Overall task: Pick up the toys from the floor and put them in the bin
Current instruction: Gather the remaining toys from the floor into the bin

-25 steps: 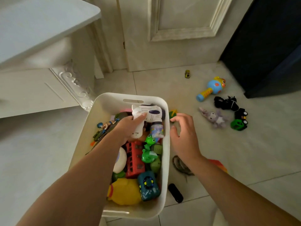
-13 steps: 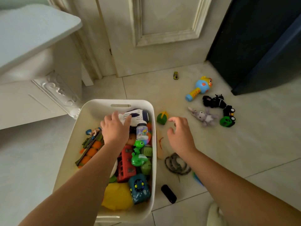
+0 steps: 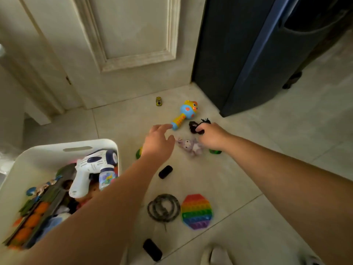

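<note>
The white bin (image 3: 76, 144) stands at the lower left, full of toys, with a white toy gun (image 3: 89, 169) on top. My left hand (image 3: 158, 142) is stretched out over the floor, fingers apart and empty, its fingertips close to the handle of a blue and yellow rattle (image 3: 186, 113). My right hand (image 3: 210, 136) has its fingers curled on a black toy (image 3: 196, 127) that lies on the floor. A purple plush animal (image 3: 191, 146) lies between both hands. One green toy (image 3: 214, 151) peeks from under my right wrist.
On the tiles also lie a small yellow car (image 3: 158, 101), a green toy (image 3: 139, 153), two black oblong pieces (image 3: 165, 172), a coiled toy snake (image 3: 163, 207) and a rainbow pop pad (image 3: 196, 211). A dark cabinet (image 3: 248, 54) stands at the back right, next to a door (image 3: 133, 35).
My left hand let go of the white toy gun in the bin and reached out over the floor. My right hand moved forward onto the black toy. The view swung right.
</note>
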The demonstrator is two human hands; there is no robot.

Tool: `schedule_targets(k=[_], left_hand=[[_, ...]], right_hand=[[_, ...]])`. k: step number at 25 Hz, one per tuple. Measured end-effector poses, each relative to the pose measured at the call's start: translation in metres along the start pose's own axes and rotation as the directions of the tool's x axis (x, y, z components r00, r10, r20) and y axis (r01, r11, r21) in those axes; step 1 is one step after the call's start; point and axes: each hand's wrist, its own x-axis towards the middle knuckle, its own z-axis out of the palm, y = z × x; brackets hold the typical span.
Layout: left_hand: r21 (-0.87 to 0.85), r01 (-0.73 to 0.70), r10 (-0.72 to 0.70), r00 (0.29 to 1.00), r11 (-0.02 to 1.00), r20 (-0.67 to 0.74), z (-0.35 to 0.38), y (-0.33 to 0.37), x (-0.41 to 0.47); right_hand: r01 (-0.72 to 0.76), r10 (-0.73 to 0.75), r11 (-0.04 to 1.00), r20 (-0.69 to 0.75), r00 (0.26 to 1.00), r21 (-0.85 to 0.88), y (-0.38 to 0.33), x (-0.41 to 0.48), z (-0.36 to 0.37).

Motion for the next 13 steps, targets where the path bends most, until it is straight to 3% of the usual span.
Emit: schedule_targets(k=[2, 6, 11, 13], left_hand=[[0.029, 0.011, -0.014, 0.994, 1.000, 0.104, 0.027, 0.003, 0.017], [0.123, -0.003, -0.024, 0.975, 0.992, 0.222, 0.070, -0.022, 0.058], [0.228, 0.042, -0.116, 0.939, 0.973, 0.325, 0.103, -0.052, 0.095], [0.242, 0.038, -0.122, 0.932, 0.969, 0.342, 0.115, -0.055, 0.100]], right_hand=[[-0.057, 0.057, 0.998, 0.052, 0.997, -0.015, 0.043, 0.030, -0.002], [-0.240, 0.230, 0.961, 0.090, 0.969, 0.139, 0.111, 0.097, 0.044], [-0.275, 0.261, 0.955, 0.131, 0.956, 0.106, 0.135, 0.137, 0.097], [-0.302, 0.297, 0.944, 0.060, 0.953, 0.133, 0.138, 0.136, 0.107]])
